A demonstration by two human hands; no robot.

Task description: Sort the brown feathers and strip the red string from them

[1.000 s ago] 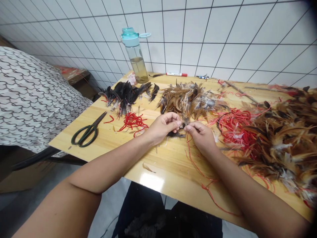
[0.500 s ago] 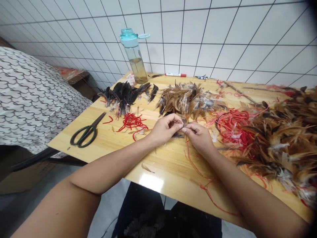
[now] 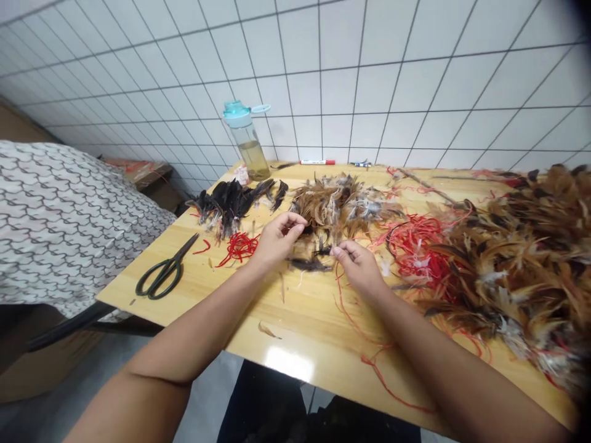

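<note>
My left hand (image 3: 277,238) is curled in a pinch at the near edge of the middle heap of brown feathers (image 3: 341,206). My right hand (image 3: 357,264) is also pinched, its fingertips at a small dark feather (image 3: 322,251) just above the wooden table (image 3: 314,332). A gap now separates the two hands. Another dark feather (image 3: 307,264) lies on the table between them. A red thread (image 3: 344,301) trails from under my right hand toward the table's near edge.
Black feathers (image 3: 231,197) and cut red threads (image 3: 237,246) lie at the left, green-handled scissors (image 3: 164,271) nearer the left edge. A big heap of brown feathers (image 3: 517,258) with tangled red thread (image 3: 415,246) fills the right. A water bottle (image 3: 247,138) and marker (image 3: 317,162) stand by the tiled wall.
My hands were pinched together at one spot; now they have drawn apart, the left toward the brown heap. The camera has tilted up, so the table sits lower in view.
</note>
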